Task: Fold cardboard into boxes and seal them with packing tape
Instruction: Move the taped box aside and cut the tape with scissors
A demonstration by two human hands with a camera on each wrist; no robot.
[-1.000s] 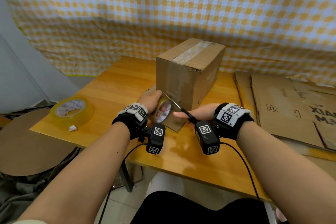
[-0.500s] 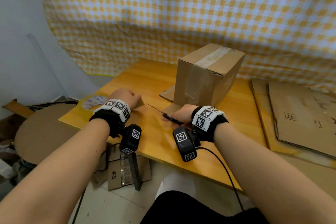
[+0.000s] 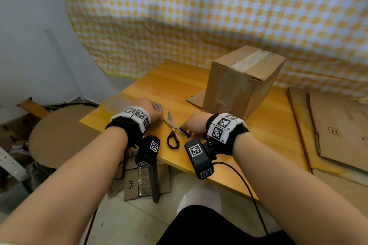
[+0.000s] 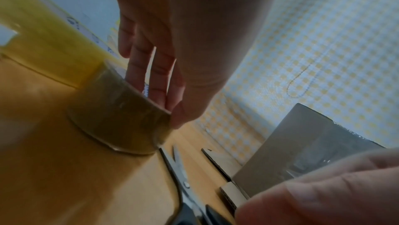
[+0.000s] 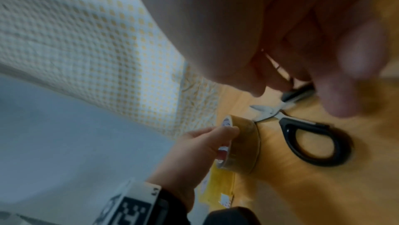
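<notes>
A taped brown box (image 3: 239,85) stands upright at the back of the wooden table (image 3: 268,135). My left hand (image 3: 153,108) holds a small roll of brownish packing tape (image 4: 121,122) set on its flat side on the table, fingers down in its core and thumb on the outside. Black-handled scissors (image 3: 172,131) lie flat on the table between my hands, blades slightly apart and pointing at the roll. My right hand (image 3: 191,128) hovers with curled fingers at one scissor handle; the right wrist view is blurred, so a grip is unclear. The other handle loop (image 5: 317,145) lies free.
A larger yellow tape roll (image 3: 114,103) sits at the table's left corner, just behind my left hand. Flat cardboard sheets (image 3: 334,125) lie stacked on the right. A cardboard scrap (image 3: 196,98) pokes out beside the box. More cardboard (image 3: 139,183) lies on the floor.
Both hands left the box and moved left and toward the table's front. The tape roll was set down beside the yellow roll, and the scissors now lie on the table.
</notes>
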